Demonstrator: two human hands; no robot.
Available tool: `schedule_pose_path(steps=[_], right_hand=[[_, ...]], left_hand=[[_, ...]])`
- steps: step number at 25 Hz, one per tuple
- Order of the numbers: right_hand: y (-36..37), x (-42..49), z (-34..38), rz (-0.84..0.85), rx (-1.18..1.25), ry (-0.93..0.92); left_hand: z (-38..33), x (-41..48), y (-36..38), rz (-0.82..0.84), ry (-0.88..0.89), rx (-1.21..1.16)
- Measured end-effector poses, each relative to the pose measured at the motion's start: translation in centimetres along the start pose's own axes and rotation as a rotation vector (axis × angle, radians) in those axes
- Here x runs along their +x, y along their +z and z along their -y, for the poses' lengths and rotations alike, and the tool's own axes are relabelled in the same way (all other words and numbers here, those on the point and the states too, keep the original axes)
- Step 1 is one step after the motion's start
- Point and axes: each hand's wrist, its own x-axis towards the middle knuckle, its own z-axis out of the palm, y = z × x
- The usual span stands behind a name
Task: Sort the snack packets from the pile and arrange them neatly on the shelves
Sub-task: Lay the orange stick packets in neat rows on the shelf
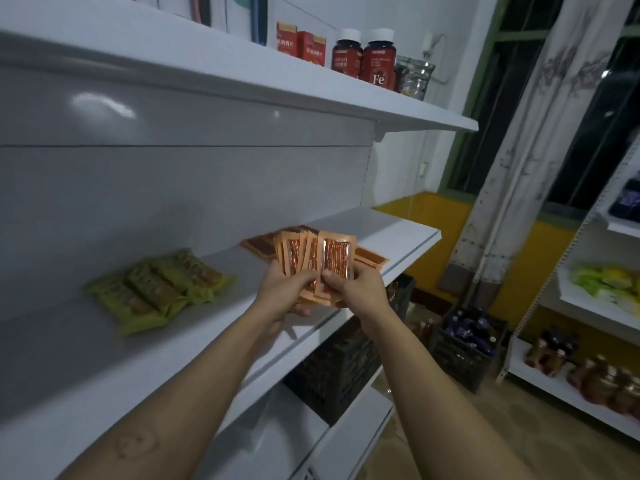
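Standing upright, orange packets (294,252) clutched in left grip (280,292); right grip (360,289) pinches front packet (337,252)

A fan of orange packets (298,258), each with a clear window showing reddish-brown strips, stands upright in the left grip (282,289). A single packet (335,259) of the same kind is pinched upright in the right grip (358,289), overlapping the fan's right side. Just behind both grips, flat orange packets (258,245) lie on the white shelf (398,233). Well to the left of the grips, green packets (156,289) lie side by side in a slanted row on the same shelf.
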Motion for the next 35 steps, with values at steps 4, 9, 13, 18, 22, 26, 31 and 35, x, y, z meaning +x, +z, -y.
schedule_pose_path(steps=[4,9,13,18,22,26,31,35], right_hand=[[-0.3,4.8,-1.2,-0.011,0.027,0.031],[-1.8,11.4,-2.8,-0.012,-0.005,0.013],[-4.5,19.0,-4.4,0.028,-0.080,0.030],[-7.8,28.3,-6.3,0.182,-0.085,-0.028],[-8.7,35.0,-7.5,0.262,-0.138,-0.149],[-7.6,39.4,-6.8,0.416,-0.208,-0.176],[-4.0,43.4,-6.6,0.620,-0.204,-0.129],[-1.4,45.4,-6.9,0.650,-0.088,-0.044]], left_hand=[[0.9,4.5,0.3,-0.016,0.001,0.012],[1.8,9.6,1.0,-0.135,0.054,0.013],[1.3,14.3,1.5,-0.332,0.110,0.030],[2.2,19.1,3.8,-0.614,0.107,0.061],[2.8,20.8,5.6,-0.714,0.125,0.115],[3.1,20.4,7.6,-0.791,0.105,0.104],[3.4,20.2,9.9,-0.880,0.079,0.097],[3.2,21.1,10.8,-0.910,0.071,0.089]])
